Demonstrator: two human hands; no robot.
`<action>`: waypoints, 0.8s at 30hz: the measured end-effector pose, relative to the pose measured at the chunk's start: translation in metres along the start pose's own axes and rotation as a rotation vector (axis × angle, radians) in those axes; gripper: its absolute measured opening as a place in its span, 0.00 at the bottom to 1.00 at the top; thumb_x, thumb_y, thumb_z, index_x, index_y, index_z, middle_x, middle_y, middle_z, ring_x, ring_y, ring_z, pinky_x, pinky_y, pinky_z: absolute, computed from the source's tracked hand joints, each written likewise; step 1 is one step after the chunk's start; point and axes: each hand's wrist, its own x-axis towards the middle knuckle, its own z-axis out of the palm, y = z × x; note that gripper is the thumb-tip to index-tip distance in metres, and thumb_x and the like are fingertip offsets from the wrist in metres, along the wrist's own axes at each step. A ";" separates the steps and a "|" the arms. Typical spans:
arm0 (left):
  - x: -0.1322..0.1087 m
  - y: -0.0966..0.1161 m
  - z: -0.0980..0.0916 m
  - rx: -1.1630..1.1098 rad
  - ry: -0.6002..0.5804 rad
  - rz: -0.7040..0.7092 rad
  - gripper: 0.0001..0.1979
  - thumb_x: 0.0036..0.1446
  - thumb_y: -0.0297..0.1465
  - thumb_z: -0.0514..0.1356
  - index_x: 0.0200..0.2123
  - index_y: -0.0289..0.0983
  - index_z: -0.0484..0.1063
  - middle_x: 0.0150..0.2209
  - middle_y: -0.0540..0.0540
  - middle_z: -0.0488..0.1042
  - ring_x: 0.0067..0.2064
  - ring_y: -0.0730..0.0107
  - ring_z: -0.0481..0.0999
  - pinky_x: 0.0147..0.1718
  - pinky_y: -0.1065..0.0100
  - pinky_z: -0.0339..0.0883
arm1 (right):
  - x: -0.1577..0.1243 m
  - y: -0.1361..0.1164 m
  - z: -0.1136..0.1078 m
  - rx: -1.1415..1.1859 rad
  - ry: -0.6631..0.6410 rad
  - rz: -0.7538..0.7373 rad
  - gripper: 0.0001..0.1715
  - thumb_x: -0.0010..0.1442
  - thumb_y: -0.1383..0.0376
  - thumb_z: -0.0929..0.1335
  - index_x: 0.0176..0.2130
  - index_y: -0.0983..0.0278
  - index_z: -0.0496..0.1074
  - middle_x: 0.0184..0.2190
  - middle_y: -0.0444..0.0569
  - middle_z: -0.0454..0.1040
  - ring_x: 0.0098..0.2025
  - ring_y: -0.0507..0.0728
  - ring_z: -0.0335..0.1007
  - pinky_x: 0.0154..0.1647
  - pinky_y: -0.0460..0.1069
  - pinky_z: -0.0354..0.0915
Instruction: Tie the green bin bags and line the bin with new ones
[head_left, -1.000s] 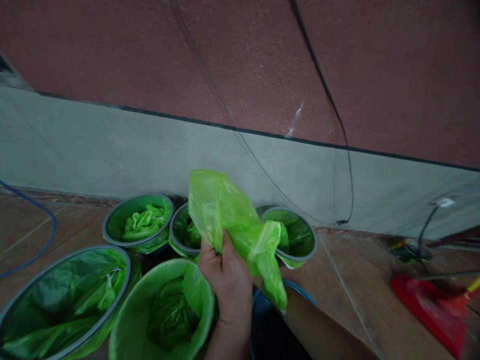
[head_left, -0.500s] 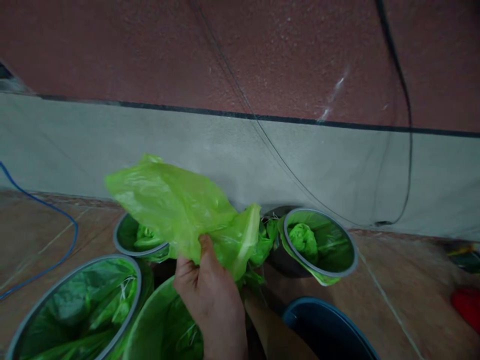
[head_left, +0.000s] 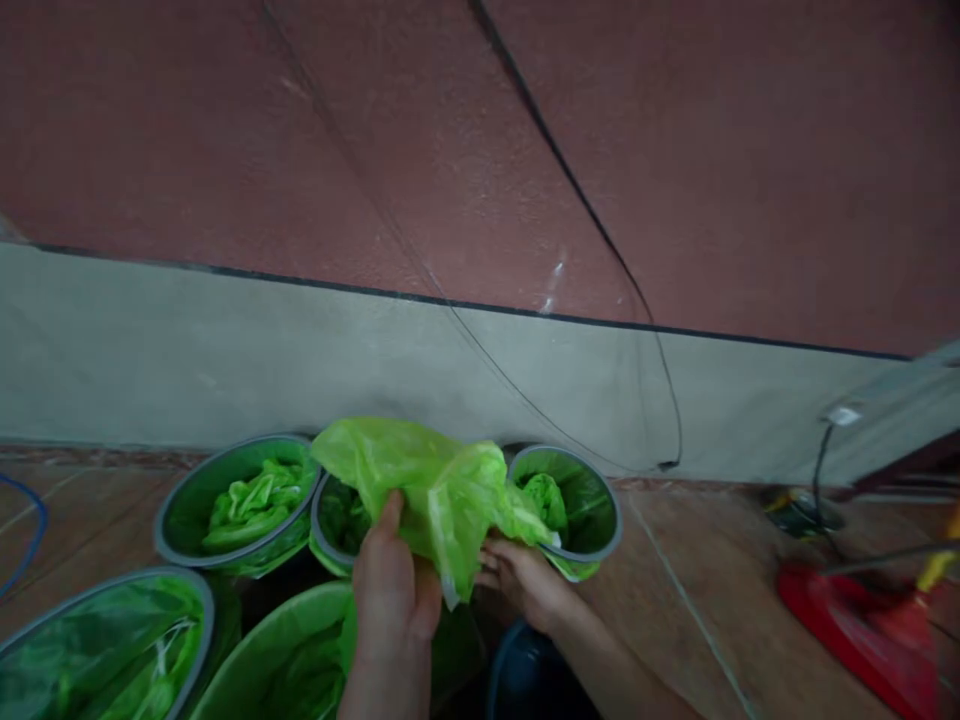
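Note:
A thin, translucent yellow-green plastic bag (head_left: 420,465) is held up, crumpled, between my hands over the bins. My left hand (head_left: 394,580) pinches its near left part between thumb and fingers. At the bag's lower right, my right hand (head_left: 529,585) grips its gathered edge, with fingertips partly covered by the plastic. Below my left hand is a bin lined in green (head_left: 259,640), and a dark blue bin (head_left: 517,680) without a visible liner stands under my right forearm. Just behind the bag, a lined bin (head_left: 592,500) holds a bunched green bag.
Other grey-rimmed bins with green liners stand at the left, including a wide bin (head_left: 169,505) and a nearer bin (head_left: 202,610). The wall (head_left: 262,350) rises behind them, with a hanging black cable (head_left: 570,180). At the right are a red object (head_left: 847,630) and a blue hose (head_left: 34,550) at far left.
The camera view has swung right and up. My right hand, mostly hidden behind the bag before, now shows at its right side. The bag is more bunched between both hands.

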 end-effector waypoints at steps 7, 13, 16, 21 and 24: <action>-0.015 -0.027 -0.006 0.144 -0.149 -0.157 0.12 0.63 0.28 0.53 0.43 0.32 0.75 0.30 0.45 0.80 0.29 0.68 0.80 0.38 0.61 0.79 | -0.053 -0.072 -0.058 0.307 0.286 -0.216 0.11 0.41 0.68 0.75 0.28 0.62 0.73 0.30 0.43 0.78 0.35 0.53 0.74 0.45 0.51 0.70; -0.024 -0.045 -0.017 0.315 -0.188 -0.045 0.13 0.61 0.28 0.56 0.46 0.35 0.75 0.37 0.43 0.82 0.40 0.62 0.82 0.45 0.59 0.76 | -0.129 -0.117 -0.110 0.210 0.674 -0.504 0.20 0.43 0.64 0.76 0.39 0.61 0.74 0.24 0.38 0.72 0.25 0.49 0.67 0.30 0.45 0.67; -0.039 -0.053 -0.018 0.419 -0.165 0.032 0.11 0.60 0.28 0.58 0.45 0.37 0.75 0.38 0.44 0.82 0.42 0.62 0.82 0.47 0.58 0.75 | -0.164 -0.108 -0.112 -0.044 0.909 -0.709 0.18 0.45 0.61 0.76 0.37 0.62 0.74 0.26 0.40 0.72 0.28 0.49 0.66 0.31 0.45 0.65; -0.070 -0.083 -0.024 0.729 -0.381 0.014 0.12 0.56 0.34 0.63 0.42 0.36 0.76 0.38 0.43 0.82 0.43 0.61 0.81 0.49 0.59 0.73 | -0.183 -0.067 -0.087 -0.457 0.410 -0.611 0.37 0.49 0.65 0.74 0.57 0.59 0.67 0.48 0.49 0.75 0.49 0.58 0.71 0.48 0.52 0.68; -0.077 -0.100 -0.033 0.973 -0.538 0.007 0.16 0.50 0.41 0.66 0.39 0.36 0.77 0.36 0.43 0.83 0.42 0.57 0.81 0.46 0.60 0.73 | -0.182 -0.055 -0.082 -0.567 0.227 -0.540 0.48 0.44 0.71 0.74 0.62 0.57 0.61 0.53 0.49 0.73 0.51 0.58 0.71 0.50 0.52 0.67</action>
